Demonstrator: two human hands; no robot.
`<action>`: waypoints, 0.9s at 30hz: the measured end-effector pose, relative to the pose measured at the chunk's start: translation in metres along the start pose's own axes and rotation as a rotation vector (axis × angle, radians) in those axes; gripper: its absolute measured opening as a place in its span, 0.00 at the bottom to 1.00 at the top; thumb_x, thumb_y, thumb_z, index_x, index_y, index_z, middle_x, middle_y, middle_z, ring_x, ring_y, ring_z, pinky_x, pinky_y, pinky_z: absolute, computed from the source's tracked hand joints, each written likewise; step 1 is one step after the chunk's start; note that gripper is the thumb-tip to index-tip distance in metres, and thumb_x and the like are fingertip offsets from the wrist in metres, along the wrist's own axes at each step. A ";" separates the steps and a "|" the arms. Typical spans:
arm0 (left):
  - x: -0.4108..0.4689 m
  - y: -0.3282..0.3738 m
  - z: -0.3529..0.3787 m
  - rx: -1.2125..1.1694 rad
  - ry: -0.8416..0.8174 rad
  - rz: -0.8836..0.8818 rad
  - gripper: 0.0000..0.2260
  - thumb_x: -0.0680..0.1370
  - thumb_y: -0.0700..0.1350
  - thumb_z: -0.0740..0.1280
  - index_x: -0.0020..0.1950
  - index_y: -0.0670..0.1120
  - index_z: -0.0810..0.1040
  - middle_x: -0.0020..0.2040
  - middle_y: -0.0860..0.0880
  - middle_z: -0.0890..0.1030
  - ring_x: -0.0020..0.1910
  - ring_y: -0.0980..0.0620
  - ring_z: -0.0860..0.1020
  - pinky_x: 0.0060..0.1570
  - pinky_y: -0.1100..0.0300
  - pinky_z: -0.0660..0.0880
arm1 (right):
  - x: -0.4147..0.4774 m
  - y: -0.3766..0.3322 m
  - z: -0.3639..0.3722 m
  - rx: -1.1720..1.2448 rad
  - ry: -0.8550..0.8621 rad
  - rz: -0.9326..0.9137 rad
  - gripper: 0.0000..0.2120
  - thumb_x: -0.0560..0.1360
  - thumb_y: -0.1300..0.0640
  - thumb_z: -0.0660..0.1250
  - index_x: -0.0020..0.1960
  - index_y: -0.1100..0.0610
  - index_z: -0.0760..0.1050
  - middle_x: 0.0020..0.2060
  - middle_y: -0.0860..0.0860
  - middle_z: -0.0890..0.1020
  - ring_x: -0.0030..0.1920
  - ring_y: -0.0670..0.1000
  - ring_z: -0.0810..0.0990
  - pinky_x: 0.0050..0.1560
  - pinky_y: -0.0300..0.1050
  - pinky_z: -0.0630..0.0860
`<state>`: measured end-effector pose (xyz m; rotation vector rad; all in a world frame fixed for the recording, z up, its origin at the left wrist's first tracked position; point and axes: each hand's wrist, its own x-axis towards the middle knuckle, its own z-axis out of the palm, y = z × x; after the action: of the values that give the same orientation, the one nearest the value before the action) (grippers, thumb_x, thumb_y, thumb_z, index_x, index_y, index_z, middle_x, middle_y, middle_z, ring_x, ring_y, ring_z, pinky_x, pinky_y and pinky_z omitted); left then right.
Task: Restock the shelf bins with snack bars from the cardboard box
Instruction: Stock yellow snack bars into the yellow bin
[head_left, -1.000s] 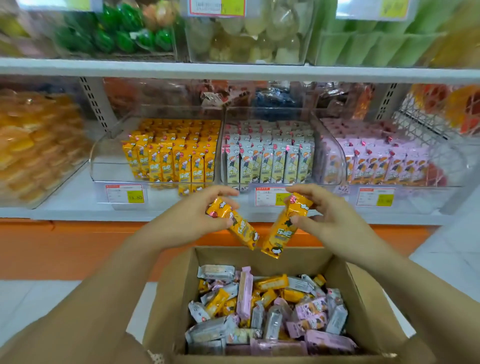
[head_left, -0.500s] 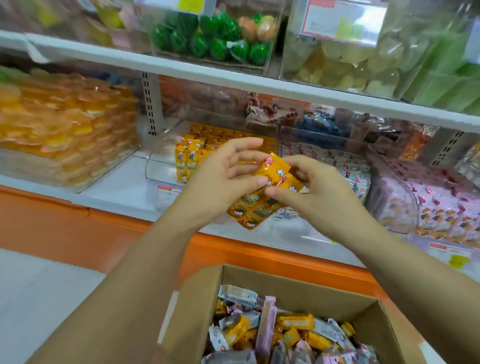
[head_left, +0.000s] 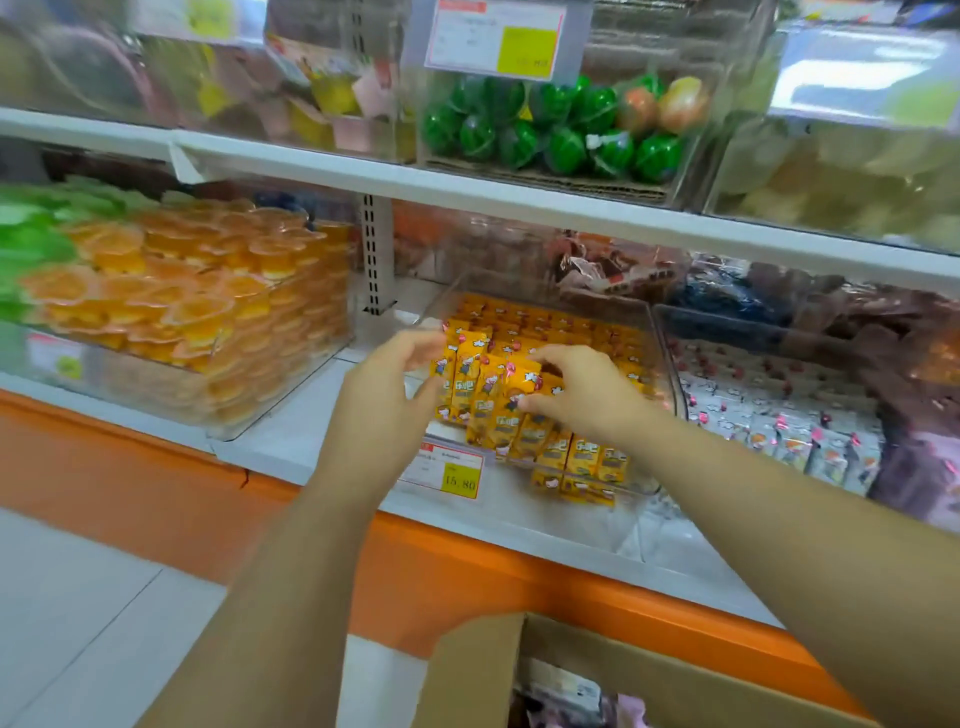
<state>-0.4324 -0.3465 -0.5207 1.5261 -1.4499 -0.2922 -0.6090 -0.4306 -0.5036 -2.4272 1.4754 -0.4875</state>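
A clear shelf bin (head_left: 658, 332) on the lower shelf holds rows of yellow snack bars (head_left: 582, 457). Over its front left corner, both hands hold a small upright bunch of yellow bars (head_left: 485, 395). My left hand (head_left: 389, 389) curls around the bunch's left side. My right hand (head_left: 587, 389) pinches the bar at its right side between thumb and fingers. The open cardboard box (head_left: 467, 670) sits at the bottom edge, mostly cut off, with a few wrapped bars showing inside.
Right of the yellow bin is a bin of grey-white bars (head_left: 779, 421). A bin of orange jelly cups (head_left: 182, 312) stands to the left. The upper shelf (head_left: 519, 192) overhangs, carrying green wrapped balls (head_left: 545, 130). A price tag (head_left: 452, 470) hangs on the bin's front.
Both hands brought their yellow bars together, then carried them up and forward from above the box to the yellow bin. The view swung left and closer to the shelf.
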 end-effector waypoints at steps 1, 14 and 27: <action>0.001 -0.004 0.000 0.016 -0.006 -0.009 0.14 0.79 0.40 0.65 0.63 0.52 0.75 0.54 0.62 0.75 0.56 0.64 0.71 0.51 0.73 0.64 | 0.005 0.001 0.004 -0.042 -0.040 0.023 0.28 0.74 0.51 0.70 0.71 0.57 0.67 0.68 0.53 0.73 0.67 0.54 0.70 0.64 0.46 0.67; -0.011 -0.011 0.014 0.165 -0.070 0.028 0.14 0.79 0.40 0.64 0.62 0.51 0.77 0.60 0.56 0.79 0.61 0.54 0.74 0.61 0.63 0.67 | -0.005 0.002 0.014 -0.247 0.154 0.012 0.25 0.74 0.47 0.69 0.69 0.47 0.68 0.64 0.50 0.72 0.65 0.54 0.66 0.65 0.52 0.62; -0.108 0.014 0.085 -0.030 -0.016 0.197 0.11 0.74 0.39 0.61 0.52 0.46 0.80 0.48 0.55 0.78 0.45 0.63 0.75 0.44 0.69 0.71 | -0.175 0.059 0.039 0.164 0.301 -0.169 0.09 0.73 0.58 0.65 0.52 0.56 0.79 0.46 0.50 0.81 0.50 0.47 0.73 0.49 0.32 0.64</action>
<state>-0.5309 -0.2902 -0.5989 1.3479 -1.5881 -0.2072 -0.7155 -0.2993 -0.5880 -2.4371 1.2780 -1.0078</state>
